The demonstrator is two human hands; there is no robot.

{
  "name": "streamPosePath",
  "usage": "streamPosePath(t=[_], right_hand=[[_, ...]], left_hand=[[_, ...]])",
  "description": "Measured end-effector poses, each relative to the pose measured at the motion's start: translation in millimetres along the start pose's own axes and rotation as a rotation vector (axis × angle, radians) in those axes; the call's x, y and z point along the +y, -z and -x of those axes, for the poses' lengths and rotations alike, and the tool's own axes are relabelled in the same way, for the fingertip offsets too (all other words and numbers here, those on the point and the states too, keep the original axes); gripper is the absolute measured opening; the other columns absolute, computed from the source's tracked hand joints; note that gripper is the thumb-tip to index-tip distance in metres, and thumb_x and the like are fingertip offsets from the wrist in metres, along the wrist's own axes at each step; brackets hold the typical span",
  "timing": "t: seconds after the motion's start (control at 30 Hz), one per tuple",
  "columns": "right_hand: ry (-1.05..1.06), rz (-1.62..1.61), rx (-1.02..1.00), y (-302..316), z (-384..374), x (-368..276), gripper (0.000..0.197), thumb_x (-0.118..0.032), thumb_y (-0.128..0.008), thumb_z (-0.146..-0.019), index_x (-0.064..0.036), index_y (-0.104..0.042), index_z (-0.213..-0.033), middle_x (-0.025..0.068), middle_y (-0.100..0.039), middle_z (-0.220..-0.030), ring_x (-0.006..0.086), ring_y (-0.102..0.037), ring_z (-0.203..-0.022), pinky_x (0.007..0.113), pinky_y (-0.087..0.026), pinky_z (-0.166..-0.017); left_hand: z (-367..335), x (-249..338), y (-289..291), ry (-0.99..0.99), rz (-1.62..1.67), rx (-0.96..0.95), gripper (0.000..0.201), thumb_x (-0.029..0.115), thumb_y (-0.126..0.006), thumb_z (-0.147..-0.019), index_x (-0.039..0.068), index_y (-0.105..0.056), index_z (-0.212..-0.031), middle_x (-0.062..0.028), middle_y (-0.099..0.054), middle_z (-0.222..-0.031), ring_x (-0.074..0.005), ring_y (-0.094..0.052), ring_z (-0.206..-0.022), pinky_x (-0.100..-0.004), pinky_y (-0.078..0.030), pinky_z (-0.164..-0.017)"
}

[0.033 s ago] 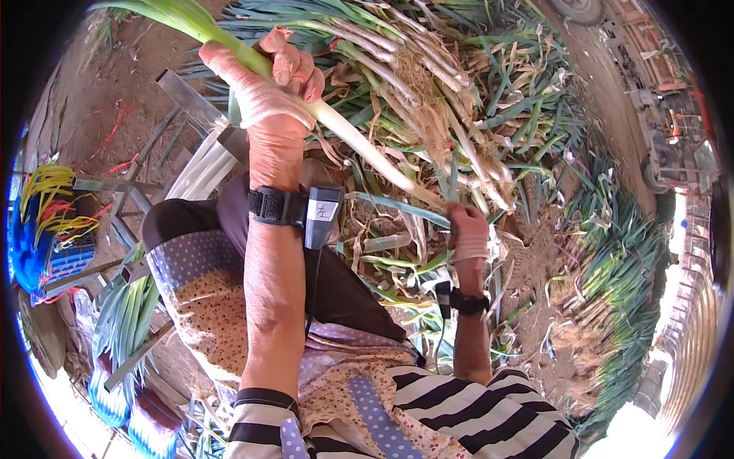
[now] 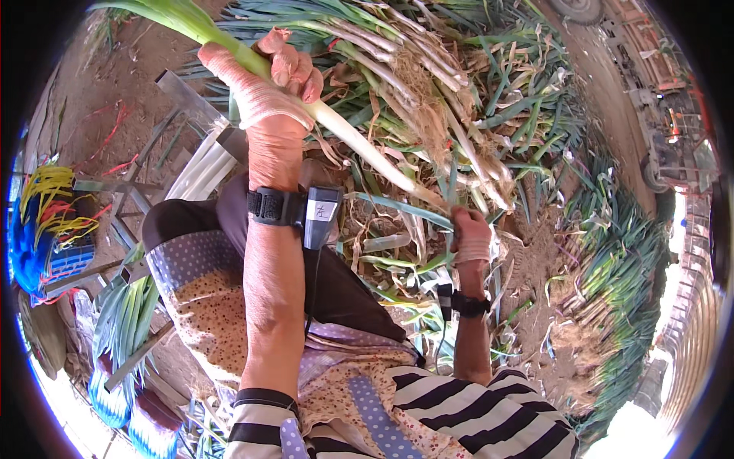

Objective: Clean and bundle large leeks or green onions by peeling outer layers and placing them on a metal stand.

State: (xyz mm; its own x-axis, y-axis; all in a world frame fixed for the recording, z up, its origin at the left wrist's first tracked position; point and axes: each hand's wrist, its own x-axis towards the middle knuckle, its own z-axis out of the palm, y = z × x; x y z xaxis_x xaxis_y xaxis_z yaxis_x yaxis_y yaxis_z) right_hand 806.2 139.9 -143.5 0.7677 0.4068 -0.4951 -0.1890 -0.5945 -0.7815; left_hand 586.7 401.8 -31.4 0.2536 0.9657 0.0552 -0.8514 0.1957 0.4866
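Observation:
My left hand [image 2: 279,80], in a pale pink work glove, is closed around a long leek [image 2: 367,153]. Its green leaves rise to the upper left, and the white shank slants down to the right. At the shank's lower end my gloved right hand [image 2: 469,233] is closed on a strip of green leaf [image 2: 409,210], which trails left from its fingers. Whether those fingers also touch the root end is hard to make out. Beyond the shank lies a pile of untrimmed leeks [image 2: 413,84] with dry roots and dirt on them.
Several clean white leek shanks [image 2: 202,168] rest by a metal frame [image 2: 191,99] at left. Yellow and red ties [image 2: 50,195] hang over a blue crate [image 2: 70,260]. More leeks [image 2: 612,283] lie in a long row at right, near a vehicle [image 2: 680,115]. Loose leaves litter the ground.
My right hand has shifted slightly to the right, with the leaf strip still in it. The left hand and the leek are almost unmoved.

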Motion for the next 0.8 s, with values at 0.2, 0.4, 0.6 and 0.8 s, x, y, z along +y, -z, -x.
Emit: streamPosePath(t=[0.2, 0.4, 0.6, 0.8], right_hand=[[0.078, 0.670, 0.263, 33.5, -20.9, 28.2, 0.041, -0.043, -0.064, -0.077, -0.0063, -0.068, -0.096, 0.0174, -0.066, -0.083, 0.0285, -0.063, -0.080, 0.039, -0.046, -0.075], [0.601, 0.552, 0.247, 14.2, 3.9, -16.1, 0.053, -0.031, -0.070, -0.076, -0.0087, -0.056, -0.122, 0.0174, -0.059, -0.114, 0.0339, -0.061, -0.093, 0.042, -0.047, -0.085], [0.911, 0.107, -0.072, -91.0, 36.3, -75.6, 0.046, -0.019, -0.080, -0.070, -0.0067, -0.061, -0.110, 0.0121, -0.062, -0.097, 0.0196, -0.061, -0.081, 0.030, -0.051, -0.068], [0.280, -0.394, -0.354, -85.3, 61.4, -90.6, 0.018, -0.012, -0.073, -0.076, -0.0080, -0.067, -0.092, -0.0038, -0.055, -0.066, 0.0049, -0.046, -0.051, 0.020, -0.033, -0.044]], left_hand=[[0.9, -8.4, 1.4, 0.054, -0.015, -0.016, 0.082, 0.087, -0.032, -0.071, 0.009, -0.053, -0.084, 0.0041, -0.033, -0.049, -0.0110, -0.030, -0.044, -0.0251, -0.025, -0.038], [4.6, -21.3, -19.8, 0.095, -0.043, 0.052, 0.081, 0.083, -0.030, -0.076, 0.008, -0.054, -0.093, 0.0055, -0.035, -0.051, -0.0110, -0.033, -0.047, -0.0262, -0.029, -0.043], [18.1, -69.5, -22.1, 0.217, 0.202, -0.138, 0.072, 0.066, -0.051, -0.082, 0.010, -0.048, -0.127, -0.0044, -0.059, -0.077, -0.0200, -0.058, -0.074, -0.0404, -0.049, -0.075], [5.9, -71.3, -11.0, 0.092, -0.041, 0.018, 0.053, 0.029, -0.065, -0.086, 0.005, -0.046, -0.130, -0.0055, -0.061, -0.097, -0.0185, -0.059, -0.089, -0.0381, -0.049, -0.082]])
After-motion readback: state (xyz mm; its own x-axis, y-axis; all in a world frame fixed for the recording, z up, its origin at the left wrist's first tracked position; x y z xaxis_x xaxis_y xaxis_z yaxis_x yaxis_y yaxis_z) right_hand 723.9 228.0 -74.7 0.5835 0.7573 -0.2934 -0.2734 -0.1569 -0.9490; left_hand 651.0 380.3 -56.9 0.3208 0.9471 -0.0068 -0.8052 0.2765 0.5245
